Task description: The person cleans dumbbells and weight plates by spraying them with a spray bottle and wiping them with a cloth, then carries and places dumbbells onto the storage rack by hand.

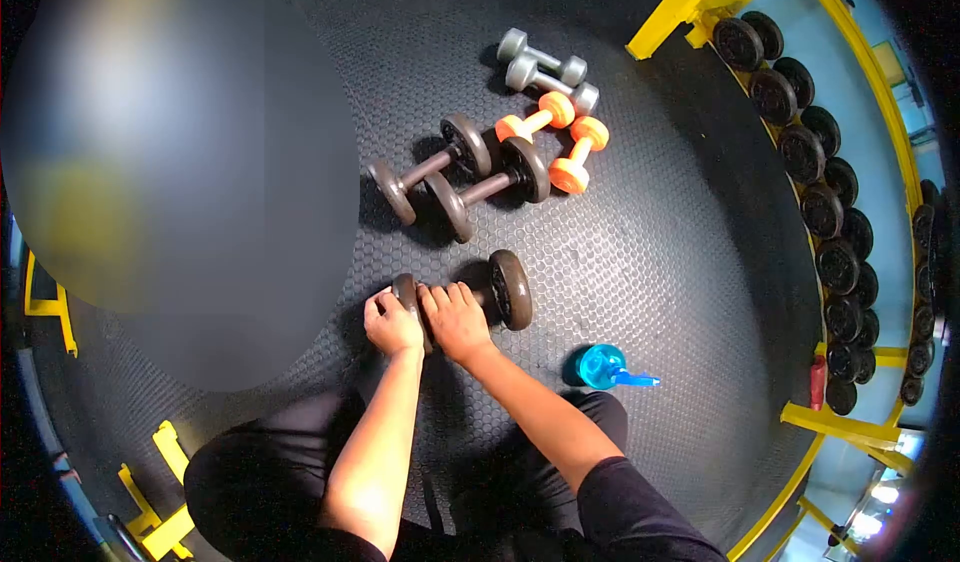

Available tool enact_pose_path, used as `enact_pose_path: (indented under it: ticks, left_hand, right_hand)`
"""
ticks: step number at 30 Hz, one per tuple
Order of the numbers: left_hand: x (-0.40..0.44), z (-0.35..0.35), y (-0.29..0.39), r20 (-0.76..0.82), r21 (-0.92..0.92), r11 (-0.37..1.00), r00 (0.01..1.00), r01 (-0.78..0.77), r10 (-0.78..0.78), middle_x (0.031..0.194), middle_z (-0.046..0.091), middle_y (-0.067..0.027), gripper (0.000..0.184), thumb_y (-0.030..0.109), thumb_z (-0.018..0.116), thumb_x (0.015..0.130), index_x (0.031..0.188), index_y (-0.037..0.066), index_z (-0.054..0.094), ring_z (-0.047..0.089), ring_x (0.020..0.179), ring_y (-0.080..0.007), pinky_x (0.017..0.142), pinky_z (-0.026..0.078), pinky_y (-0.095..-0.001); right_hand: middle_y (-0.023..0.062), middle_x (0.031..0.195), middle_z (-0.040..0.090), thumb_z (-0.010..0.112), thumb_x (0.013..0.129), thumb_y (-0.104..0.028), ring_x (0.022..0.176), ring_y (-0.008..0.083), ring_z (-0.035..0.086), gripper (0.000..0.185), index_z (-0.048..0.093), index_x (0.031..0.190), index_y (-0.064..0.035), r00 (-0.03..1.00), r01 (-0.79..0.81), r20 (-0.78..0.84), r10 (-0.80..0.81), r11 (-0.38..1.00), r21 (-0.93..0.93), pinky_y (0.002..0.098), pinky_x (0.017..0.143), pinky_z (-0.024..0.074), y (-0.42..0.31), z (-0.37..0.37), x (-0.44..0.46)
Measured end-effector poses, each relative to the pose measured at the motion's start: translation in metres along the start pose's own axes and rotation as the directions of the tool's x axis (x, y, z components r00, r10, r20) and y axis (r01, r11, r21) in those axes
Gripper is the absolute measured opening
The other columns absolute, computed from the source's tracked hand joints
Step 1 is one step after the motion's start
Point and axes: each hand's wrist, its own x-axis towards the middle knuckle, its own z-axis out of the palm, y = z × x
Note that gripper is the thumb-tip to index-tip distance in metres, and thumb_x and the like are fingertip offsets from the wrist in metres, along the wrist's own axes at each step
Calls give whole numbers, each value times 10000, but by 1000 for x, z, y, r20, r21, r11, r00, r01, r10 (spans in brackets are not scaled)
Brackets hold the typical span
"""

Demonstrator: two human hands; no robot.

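Note:
A dark brown dumbbell (511,290) lies on the black textured floor in front of me. My left hand (393,323) is at the outer side of its left weight, fingers curled against it. On the inner side of that weight, my right hand (453,317) rests over the handle, its fingers bent and close together. Beyond my hands lie two more brown dumbbells (487,191), side by side. Orange dumbbells (570,175) and grey dumbbells (545,74) are grouped farther back. To the right of my hands stands a blue spray bottle (600,365).
A yellow-framed rack (850,414) along the right side holds several black dumbbells (822,210). Something red (818,382) is near the rack's lower end. Yellow metal frame parts (170,452) stand at lower left. A large blurred area covers the upper left.

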Motion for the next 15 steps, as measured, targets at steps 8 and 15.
enact_pose_path:
  ticks: [8,15]
  left_hand:
    - [-1,-2,-14,-21,22,996,996,-85,86,924,703,-165,279,235,523,873,932,20,692,663,864,-320,800,500,-398]
    - [1,-3,-5,-3,69,992,995,-104,104,931,699,-184,297,252,523,900,943,7,685,658,871,-337,804,494,-406]
  right_hand:
    - [160,1204,606,499,883,-168,1225,345,514,359,570,1182,19,992,108,93,-81,935,-338,473,1162,221,45,-32,-21]
    - [207,1527,281,544,719,93,1402,365,301,812,271,1479,6,937,-273,11,349,710,649,387,1139,310,-53,11,-93]
